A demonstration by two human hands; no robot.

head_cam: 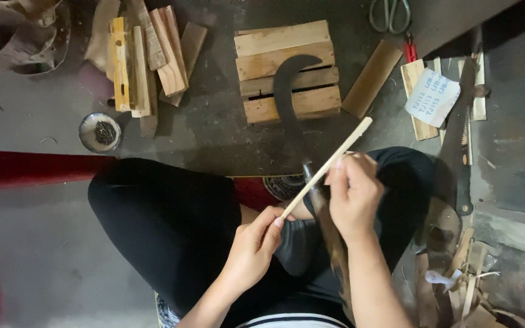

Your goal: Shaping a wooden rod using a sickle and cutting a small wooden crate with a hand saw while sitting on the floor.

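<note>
The person sits on the floor (214, 140) with legs in black trousers spread wide. The left hand (253, 246) pinches the near end of a thin pale wooden stick (329, 165), which slants up and away to the right. The right hand (353, 194) closes around the stick's middle and around the handle of a dark curved blade (287, 91), whose hooked tip lies on a small slatted wooden block (287, 70). Left of that lie a pile of wood offcuts (147, 58) and a small bowl of dark nails (99, 132). A handsaw (460, 146) lies on the right, scissors (390, 13) at the top.
</note>
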